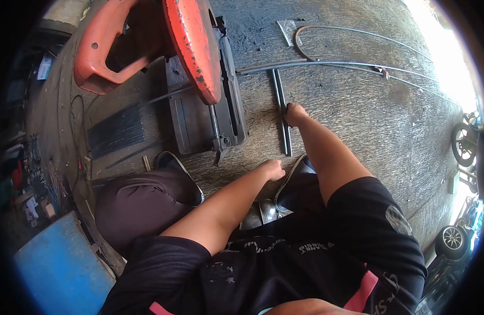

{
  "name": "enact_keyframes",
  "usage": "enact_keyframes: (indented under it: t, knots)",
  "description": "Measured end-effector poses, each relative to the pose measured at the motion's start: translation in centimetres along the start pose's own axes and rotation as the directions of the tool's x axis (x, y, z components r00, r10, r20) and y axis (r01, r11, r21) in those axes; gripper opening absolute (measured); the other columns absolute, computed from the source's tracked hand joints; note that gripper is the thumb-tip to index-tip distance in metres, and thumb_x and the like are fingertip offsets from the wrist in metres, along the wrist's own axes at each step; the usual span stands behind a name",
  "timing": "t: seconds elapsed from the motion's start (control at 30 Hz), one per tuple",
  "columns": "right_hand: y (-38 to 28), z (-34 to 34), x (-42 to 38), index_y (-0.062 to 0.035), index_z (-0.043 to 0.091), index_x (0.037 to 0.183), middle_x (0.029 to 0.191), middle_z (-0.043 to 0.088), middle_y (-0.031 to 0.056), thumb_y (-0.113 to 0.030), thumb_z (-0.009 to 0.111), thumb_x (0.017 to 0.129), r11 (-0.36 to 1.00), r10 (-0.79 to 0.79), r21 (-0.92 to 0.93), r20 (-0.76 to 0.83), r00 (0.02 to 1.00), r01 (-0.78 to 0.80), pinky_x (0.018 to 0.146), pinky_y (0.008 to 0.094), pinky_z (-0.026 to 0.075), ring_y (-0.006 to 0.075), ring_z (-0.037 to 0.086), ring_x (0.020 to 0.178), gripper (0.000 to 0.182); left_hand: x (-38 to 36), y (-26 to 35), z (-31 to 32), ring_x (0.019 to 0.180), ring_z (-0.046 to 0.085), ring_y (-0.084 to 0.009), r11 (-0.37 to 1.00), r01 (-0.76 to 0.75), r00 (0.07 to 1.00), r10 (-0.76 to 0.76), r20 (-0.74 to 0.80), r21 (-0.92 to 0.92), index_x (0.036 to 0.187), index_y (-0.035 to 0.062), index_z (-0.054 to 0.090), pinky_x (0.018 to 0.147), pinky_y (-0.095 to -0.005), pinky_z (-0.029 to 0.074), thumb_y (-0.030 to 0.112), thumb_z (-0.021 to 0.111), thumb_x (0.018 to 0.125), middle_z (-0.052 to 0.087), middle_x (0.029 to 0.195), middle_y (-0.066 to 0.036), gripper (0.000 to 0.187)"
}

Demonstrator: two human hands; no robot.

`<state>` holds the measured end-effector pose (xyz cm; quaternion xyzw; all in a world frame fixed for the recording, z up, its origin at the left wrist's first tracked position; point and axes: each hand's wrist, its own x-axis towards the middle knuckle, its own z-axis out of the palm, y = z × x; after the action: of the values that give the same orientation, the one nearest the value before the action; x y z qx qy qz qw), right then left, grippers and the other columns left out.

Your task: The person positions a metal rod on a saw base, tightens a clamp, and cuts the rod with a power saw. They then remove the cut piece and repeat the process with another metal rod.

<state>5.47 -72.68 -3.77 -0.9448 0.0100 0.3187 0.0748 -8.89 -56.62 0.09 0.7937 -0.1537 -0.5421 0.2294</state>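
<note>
On the floor ahead lie two slim metal bars (286,137), side by side. My right hand (295,114) has its fingers closed around them near the middle, the fingertips partly hidden. Closer to my body, my left hand (275,169) is curled into a loose fist beside my shoe, and nothing shows in it. A red cut-off saw (192,47) on a dark metal base (187,126) stands left of the bars. Its worn guard and the clamp screw (214,123) face me. A long thin metal rod (326,63) runs across the floor beyond the bars' far end.
A bent rod (352,28) and a clear plastic piece (288,32) lie farther off. Dark flat strips (116,131) lie left of the saw. A blue panel (63,265) is at lower left, near scattered tools. Motorcycle wheels (451,241) stand at the right edge.
</note>
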Motion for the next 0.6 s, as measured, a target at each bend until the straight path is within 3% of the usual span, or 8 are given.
enact_keyframes:
  t: [0.03,0.1,0.2,0.33,0.4,0.5,0.53,0.6]
  knots:
    - [0.0,-0.3,-0.2,-0.0052,0.062,0.099,0.085,0.067,0.0157,-0.026,0.062,0.081,1.0,-0.001,0.0,-0.001,1.0,0.001,0.076,0.0373,0.052,0.0286,0.066,0.082,0.028,0.0,-0.1,0.0,0.1,0.059,-0.0327,1.0,0.005,1.0,-0.005,-0.007,0.003,0.104,0.0025,0.061,0.088,-0.0394,0.046,0.027,0.055,0.079,0.063,0.104,-0.02,0.036]
    - [0.3,-0.6,-0.4,-0.0028,0.063,0.098,0.082,0.067,0.0152,-0.03,0.061,0.083,0.976,0.033,0.215,0.019,0.999,-0.036,0.075,0.0376,0.053,0.0283,0.067,0.076,0.031,0.0,-0.2,0.0,0.1,0.059,-0.0328,1.0,0.015,1.0,-0.015,-0.013,-0.007,0.104,0.0022,0.061,0.088,-0.0394,0.046,0.027,0.055,0.079,0.063,0.104,-0.02,0.036]
    - [0.2,-0.9,0.1,0.0005,0.063,0.094,0.078,0.067,0.014,-0.032,0.059,0.086,0.973,0.059,0.213,0.127,0.99,-0.085,0.068,0.037,0.055,0.0269,0.067,0.066,0.034,-0.2,-0.4,-0.2,0.1,0.059,-0.0327,0.999,0.019,0.999,-0.02,-0.031,-0.026,0.104,0.0016,0.061,0.088,-0.0391,0.046,0.028,0.055,0.079,0.063,0.104,-0.021,0.037]
    - [-1.0,-1.7,-1.0,0.0027,0.065,0.088,0.075,0.067,0.0137,-0.033,0.058,0.087,0.982,0.081,0.157,0.135,0.988,-0.102,0.06,0.0364,0.056,0.0255,0.067,0.06,0.036,-0.6,-1.5,-0.8,0.101,0.059,-0.0316,0.99,0.038,0.998,-0.043,-0.035,-0.133,0.105,0.0002,0.06,0.089,-0.0373,0.045,0.029,0.056,0.079,0.064,0.101,-0.021,0.039]
    - [-1.9,-2.1,-2.6,0.0037,0.065,0.087,0.074,0.066,0.014,-0.032,0.058,0.086,0.997,-0.025,0.082,0.208,0.978,0.008,0.056,0.0361,0.056,0.0249,0.066,0.059,0.036,-1.3,-2.0,-1.6,0.093,0.063,-0.0302,0.994,0.025,0.996,-0.035,-0.082,-0.111,0.107,-0.0013,0.058,0.081,-0.0378,0.05,0.029,0.055,0.08,0.065,0.096,-0.02,0.041]
    - [-5.5,-4.6,-6.8,0.0049,0.065,0.086,0.072,0.065,0.014,-0.031,0.058,0.084,0.995,-0.101,0.022,0.38,0.919,0.101,0.054,0.0369,0.055,0.0254,0.065,0.058,0.037,-2.5,-2.7,-2.6,0.075,0.066,-0.0267,0.915,0.183,0.981,-0.146,0.128,-0.359,0.113,-0.0029,0.054,0.061,-0.036,0.055,0.029,0.051,0.084,0.066,0.093,-0.018,0.043]
    - [-6.9,-5.2,-8.2,0.0054,0.065,0.086,0.072,0.065,0.014,-0.031,0.058,0.083,0.99,-0.129,-0.003,0.43,0.893,0.144,0.053,0.0372,0.055,0.0256,0.064,0.057,0.037,-3.0,-2.8,-2.5,0.075,0.066,-0.0267,0.918,0.166,0.985,-0.135,0.11,-0.36,0.113,-0.0029,0.054,0.061,-0.036,0.055,0.029,0.051,0.084,0.066,0.093,-0.018,0.043]
    - [-9.5,-5.7,-10.3,0.0055,0.065,0.088,0.075,0.065,0.0159,-0.033,0.058,0.084,0.952,-0.207,-0.092,0.51,0.835,0.292,0.055,0.0382,0.055,0.0259,0.065,0.06,0.04,-4.5,-3.1,-2.4,0.076,0.067,-0.0285,0.876,0.271,0.954,-0.188,0.236,-0.4,0.114,-0.0019,0.054,0.064,-0.0384,0.055,0.027,0.05,0.085,0.066,0.096,-0.019,0.042]
